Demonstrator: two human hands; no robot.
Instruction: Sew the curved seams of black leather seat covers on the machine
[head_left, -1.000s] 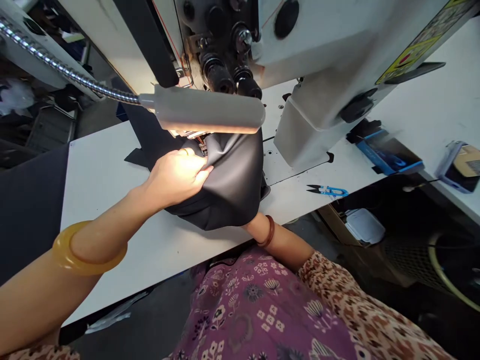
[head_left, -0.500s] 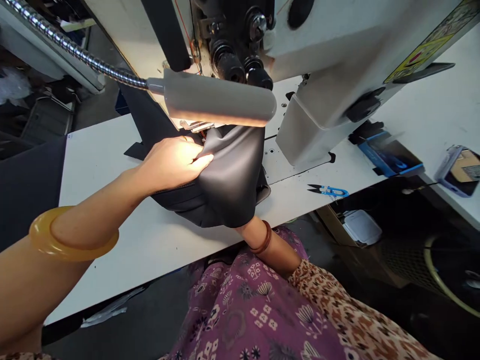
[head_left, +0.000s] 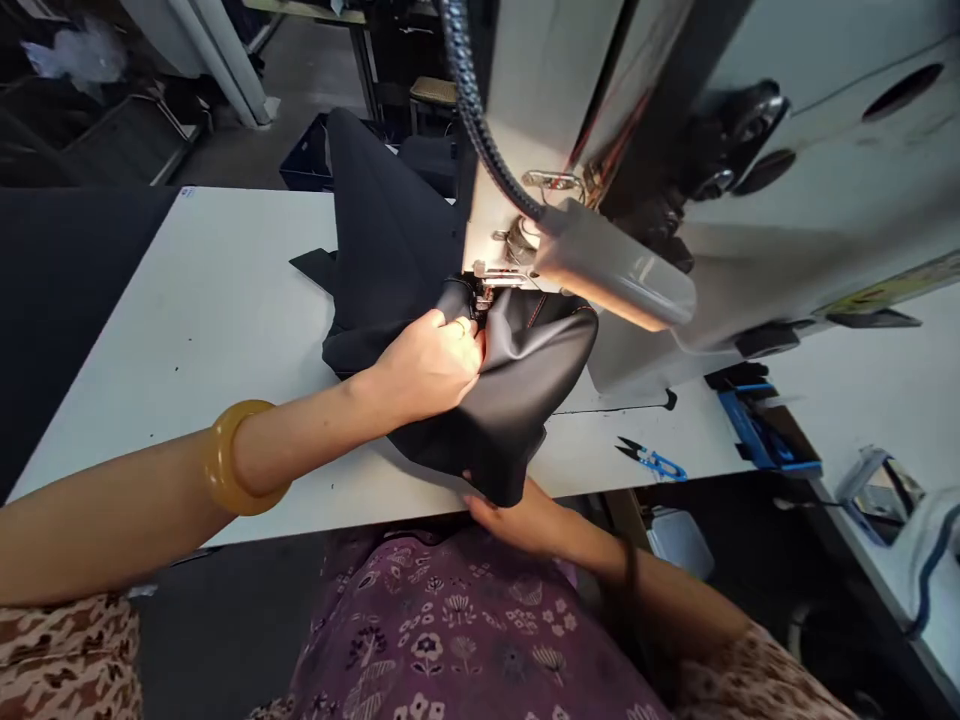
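Black, leather-like material (head_left: 517, 420) with orange stitching lies bunched under the needle area of a sewing machine (head_left: 510, 230). My left hand (head_left: 431, 365), wearing a ring, has its fingers curled on the material just in front of the presser foot (head_left: 484, 295). At the table's front edge, my right hand (head_left: 521, 512) grips the hanging lower corner of the material, part of its fingers covered by it. More of the dark piece (head_left: 390, 220) spreads behind and left of the needle. A lamp (head_left: 615, 265) on a flexible neck lights the spot.
Blue thread snips (head_left: 651, 458) lie on the white table (head_left: 240, 330) to the right. Farther right are a blue box (head_left: 772, 430) and a phone-like object (head_left: 877, 495). Dark cloth (head_left: 67, 270) covers the left side, and a dark blue crate (head_left: 307, 150) stands behind the table.
My view has swung, so the machine appears farther right. My left hand has closed more tightly on the material. My right hand, earlier mostly hidden beneath it, now shows at its lower corner.
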